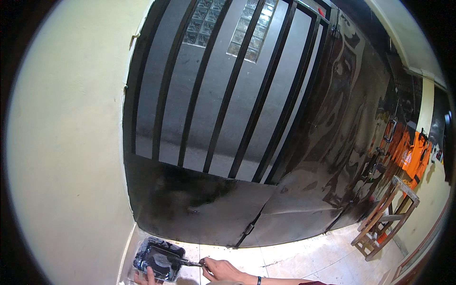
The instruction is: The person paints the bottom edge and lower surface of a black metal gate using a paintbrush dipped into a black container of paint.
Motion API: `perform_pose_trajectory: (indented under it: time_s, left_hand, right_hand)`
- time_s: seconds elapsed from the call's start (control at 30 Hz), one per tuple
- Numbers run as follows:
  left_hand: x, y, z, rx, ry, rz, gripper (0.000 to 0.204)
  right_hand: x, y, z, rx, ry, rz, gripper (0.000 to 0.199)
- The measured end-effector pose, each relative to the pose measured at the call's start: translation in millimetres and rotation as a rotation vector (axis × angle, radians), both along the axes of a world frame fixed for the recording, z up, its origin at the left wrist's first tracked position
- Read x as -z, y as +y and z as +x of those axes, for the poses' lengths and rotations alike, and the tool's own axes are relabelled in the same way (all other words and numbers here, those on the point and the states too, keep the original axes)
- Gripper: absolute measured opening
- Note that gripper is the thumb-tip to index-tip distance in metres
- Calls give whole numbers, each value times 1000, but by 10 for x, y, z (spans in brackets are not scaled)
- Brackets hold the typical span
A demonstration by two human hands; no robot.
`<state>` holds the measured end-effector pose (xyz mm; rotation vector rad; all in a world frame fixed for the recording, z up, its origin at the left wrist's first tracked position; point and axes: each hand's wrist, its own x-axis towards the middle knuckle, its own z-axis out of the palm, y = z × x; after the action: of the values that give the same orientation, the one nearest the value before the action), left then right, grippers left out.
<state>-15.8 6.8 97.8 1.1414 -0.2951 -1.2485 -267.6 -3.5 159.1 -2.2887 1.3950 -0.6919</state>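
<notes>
Head: one brush [191,263], one tray [139,258]

Nothing legible: no words, numbers or signs to be read. Just small pale marking [407,157] on orange garment [419,153] hanging at far right, too blurred to make out.

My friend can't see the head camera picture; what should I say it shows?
The right hand holds a paintbrush over a tray of dark paint; the left hand is at the tray's edge. Beyond stands a black barred gate.
</notes>
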Motion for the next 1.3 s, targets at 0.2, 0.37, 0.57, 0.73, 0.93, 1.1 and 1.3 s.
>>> perform_pose_trajectory:
  time_s: [0.2,0.37,0.57,0.73,0.93,1.1,1.3]
  left_hand:
    - [62,42,68,-94,58,-18,84]
    - [330,48,88,-101,193,-208,67]
    - [362,66,135,-129,199,-249,66]
    - [445,23,181,-177,273,-228,73]
    - [491,27,258,-205,230,-138,75]
    - [683,-21,243,-197,192,56,71]
    - [1008,-104,240,-200,140,-45,67]
  right_hand:
    - [-128,9,129,-5,62,56,23]
    - [-148,-1,196,-6,34,-37,22]
    - [-85,-86,271,-42,43,-127,21]
    - [74,-231,326,-97,39,-208,15]
    - [128,-322,488,-111,-14,-27,10]
    - [549,-454,554,-41,-178,476,15]
    - [1023,-570,526,160,-910,1479,20]
